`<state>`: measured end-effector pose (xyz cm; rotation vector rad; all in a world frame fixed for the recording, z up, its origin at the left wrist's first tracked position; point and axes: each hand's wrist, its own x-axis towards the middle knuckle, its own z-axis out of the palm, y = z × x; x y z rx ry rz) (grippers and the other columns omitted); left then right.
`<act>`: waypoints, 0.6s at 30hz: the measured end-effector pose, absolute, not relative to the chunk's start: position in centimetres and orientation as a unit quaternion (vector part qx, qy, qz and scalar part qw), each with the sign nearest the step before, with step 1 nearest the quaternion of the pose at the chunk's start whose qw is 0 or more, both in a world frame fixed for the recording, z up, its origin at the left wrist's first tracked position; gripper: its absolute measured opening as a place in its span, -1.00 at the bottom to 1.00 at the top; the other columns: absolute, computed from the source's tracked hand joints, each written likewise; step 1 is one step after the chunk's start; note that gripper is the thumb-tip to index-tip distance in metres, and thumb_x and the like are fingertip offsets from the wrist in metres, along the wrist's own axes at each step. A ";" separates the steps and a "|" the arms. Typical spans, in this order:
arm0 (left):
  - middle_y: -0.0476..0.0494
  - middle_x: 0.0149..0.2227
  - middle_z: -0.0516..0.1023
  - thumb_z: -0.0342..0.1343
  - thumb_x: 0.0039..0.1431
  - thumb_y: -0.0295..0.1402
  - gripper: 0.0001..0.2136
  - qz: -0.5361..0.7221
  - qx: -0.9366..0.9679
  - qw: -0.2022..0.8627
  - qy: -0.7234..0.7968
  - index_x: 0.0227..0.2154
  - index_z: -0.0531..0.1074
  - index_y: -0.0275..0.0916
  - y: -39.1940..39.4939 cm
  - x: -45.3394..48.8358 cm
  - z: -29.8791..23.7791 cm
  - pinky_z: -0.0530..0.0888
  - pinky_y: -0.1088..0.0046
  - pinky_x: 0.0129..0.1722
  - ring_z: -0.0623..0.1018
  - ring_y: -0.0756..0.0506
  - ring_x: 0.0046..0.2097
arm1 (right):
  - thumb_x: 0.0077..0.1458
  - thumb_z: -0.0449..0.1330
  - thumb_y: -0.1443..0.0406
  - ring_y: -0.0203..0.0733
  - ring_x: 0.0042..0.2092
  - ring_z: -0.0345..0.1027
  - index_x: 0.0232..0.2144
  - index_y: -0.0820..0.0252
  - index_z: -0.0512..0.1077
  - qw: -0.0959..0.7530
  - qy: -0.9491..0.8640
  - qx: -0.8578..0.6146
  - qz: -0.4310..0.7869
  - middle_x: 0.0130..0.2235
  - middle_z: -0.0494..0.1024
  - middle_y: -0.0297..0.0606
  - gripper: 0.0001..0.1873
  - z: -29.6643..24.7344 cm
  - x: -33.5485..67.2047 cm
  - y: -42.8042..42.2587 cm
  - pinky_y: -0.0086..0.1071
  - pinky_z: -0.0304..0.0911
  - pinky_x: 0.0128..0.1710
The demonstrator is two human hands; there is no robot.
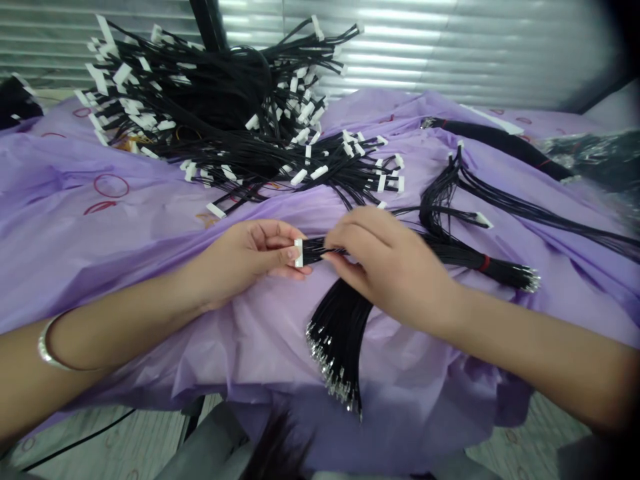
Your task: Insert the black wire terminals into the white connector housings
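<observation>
My left hand (250, 257) pinches a small white connector (299, 253) between thumb and fingers. Short black wires (317, 250) run from that connector to the right into my right hand (387, 263), whose fingers are closed on them. Under my right hand a loose bundle of black wires with bare metal terminals (337, 347) fans down toward me over the purple sheet (125, 253). A second black bundle tied with a red band (483, 265) lies just right of my right hand.
A big heap of finished black harnesses with white connectors (225, 113) covers the back of the sheet. More black cable bundles (505, 143) lie at the back right. A dark post (207, 23) rises behind the heap. A silver bangle (47, 347) circles my left wrist.
</observation>
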<state>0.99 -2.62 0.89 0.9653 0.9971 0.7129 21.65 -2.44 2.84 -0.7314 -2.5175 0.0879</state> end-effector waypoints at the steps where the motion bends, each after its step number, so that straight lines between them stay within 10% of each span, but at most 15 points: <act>1: -0.03 -0.44 0.56 0.23 0.02 -0.46 -0.88 0.330 0.420 0.713 0.454 -0.34 0.46 -0.32 -2.6 0.9 1.0 0.53 0.64 -0.34 0.58 0.04 -0.37 | 0.19 0.04 0.42 -0.10 -0.24 0.27 -0.35 0.40 0.42 0.251 -0.938 -0.241 0.001 -0.31 0.41 -0.07 -0.83 3.2 22.1 -2.5 -0.24 0.19 -0.24; 8: 0.03 -0.48 0.52 0.22 0.01 -0.52 -0.90 0.350 0.388 0.724 0.450 -0.36 0.47 -0.34 -2.5 0.7 1.0 0.53 0.62 -0.36 0.59 0.02 -0.40 | 0.25 0.02 0.36 -0.15 -0.17 0.22 -0.37 0.29 0.41 0.073 -0.973 -0.149 0.158 -0.26 0.39 -0.16 -0.79 2.7 22.9 -2.2 -0.25 0.18 -0.12; 18: -0.03 -0.44 0.55 0.21 0.04 -0.46 -0.87 0.318 0.447 0.705 0.449 -0.31 0.45 -0.33 -2.7 0.8 1.4 0.51 0.62 -0.36 0.57 0.04 -0.40 | 0.09 0.09 0.46 -0.41 -0.48 0.16 -0.41 0.23 0.32 0.253 -0.881 -0.318 0.242 -0.49 0.34 -0.42 -0.92 3.4 22.2 -2.6 -0.51 0.09 -0.46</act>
